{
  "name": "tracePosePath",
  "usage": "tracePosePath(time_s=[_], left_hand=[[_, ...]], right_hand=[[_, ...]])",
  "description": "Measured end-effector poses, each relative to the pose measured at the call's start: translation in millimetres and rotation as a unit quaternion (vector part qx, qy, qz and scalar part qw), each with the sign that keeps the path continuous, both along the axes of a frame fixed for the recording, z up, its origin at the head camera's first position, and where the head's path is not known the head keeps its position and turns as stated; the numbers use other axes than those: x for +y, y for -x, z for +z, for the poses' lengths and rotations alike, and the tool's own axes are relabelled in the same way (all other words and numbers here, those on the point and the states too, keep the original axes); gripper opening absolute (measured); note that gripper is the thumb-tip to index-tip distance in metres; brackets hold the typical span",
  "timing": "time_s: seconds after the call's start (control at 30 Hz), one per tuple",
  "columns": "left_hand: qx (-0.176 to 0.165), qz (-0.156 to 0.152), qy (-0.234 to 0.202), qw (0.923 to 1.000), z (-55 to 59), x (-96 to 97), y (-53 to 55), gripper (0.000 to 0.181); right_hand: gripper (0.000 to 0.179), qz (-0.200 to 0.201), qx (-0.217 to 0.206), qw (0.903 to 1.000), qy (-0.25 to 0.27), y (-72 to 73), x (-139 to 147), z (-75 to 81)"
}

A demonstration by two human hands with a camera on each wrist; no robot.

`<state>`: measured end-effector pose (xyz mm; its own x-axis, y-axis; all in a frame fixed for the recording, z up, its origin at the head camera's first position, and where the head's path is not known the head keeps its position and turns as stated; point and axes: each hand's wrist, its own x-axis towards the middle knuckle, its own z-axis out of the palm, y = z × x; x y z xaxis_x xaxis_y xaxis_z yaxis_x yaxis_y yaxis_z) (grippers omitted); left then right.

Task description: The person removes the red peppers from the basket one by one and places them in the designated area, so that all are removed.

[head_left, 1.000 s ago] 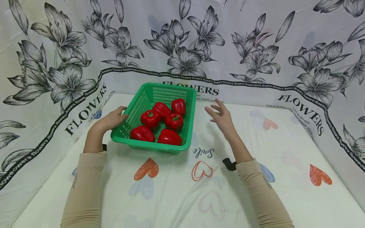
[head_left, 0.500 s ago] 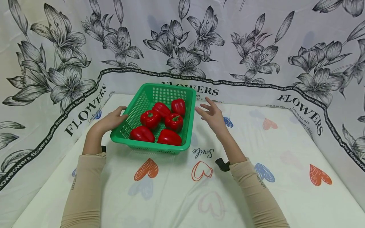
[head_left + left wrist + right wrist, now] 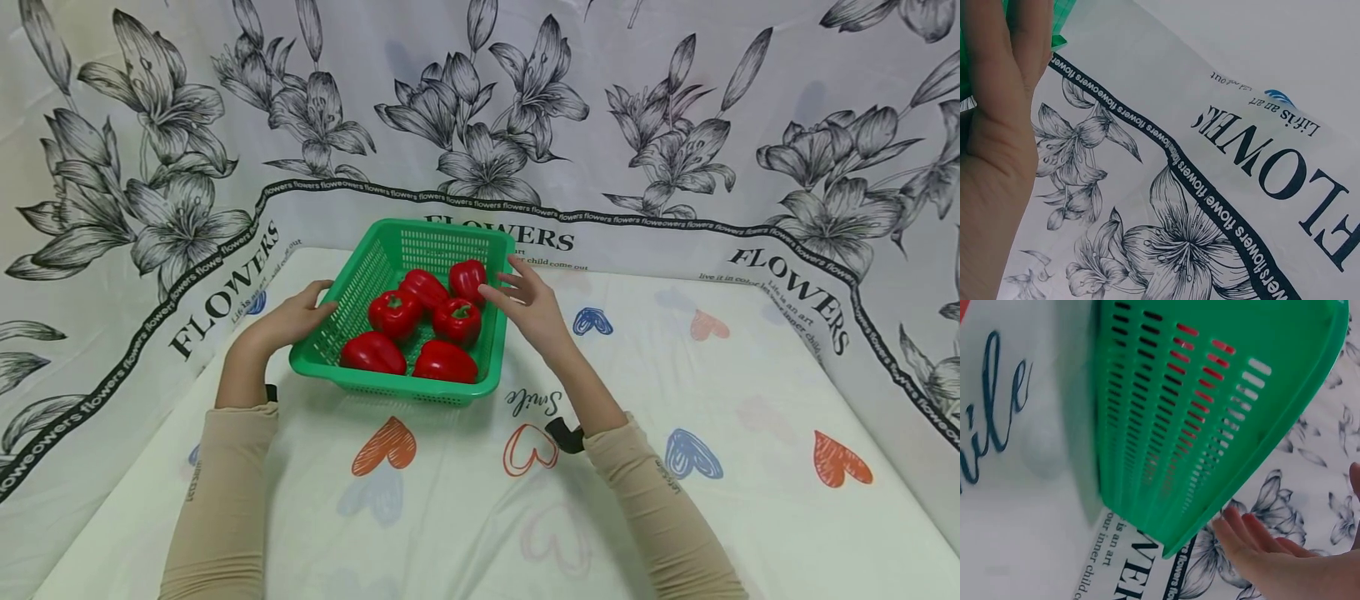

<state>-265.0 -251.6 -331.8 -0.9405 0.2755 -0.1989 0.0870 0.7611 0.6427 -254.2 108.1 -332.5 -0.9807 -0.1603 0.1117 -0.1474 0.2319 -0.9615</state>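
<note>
Right hand (image 3: 534,315) nearer the basket (image 3: 405,386)

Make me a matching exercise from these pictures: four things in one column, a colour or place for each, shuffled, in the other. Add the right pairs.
Column one
1. basket
2. peppers
3. left hand
4. right hand

Column two
A. at the rim nearer the printed word Smile
B. green, with slotted walls
C. at the rim farther from that word
D. red, lying inside green walls

Right pairs: 1-B, 2-D, 3-C, 4-A
</note>
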Motion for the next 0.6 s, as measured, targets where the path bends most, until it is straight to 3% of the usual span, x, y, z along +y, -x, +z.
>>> tracePosePath(time_s=[0.6], left_hand=[[0.004, 0.004, 0.004, 1.0000, -3.7, -1.5, 3.4, 0.061]], right_hand=[[0.073, 0.055, 0.003, 0.9985, -0.008, -11.3, -40.1, 9.3]])
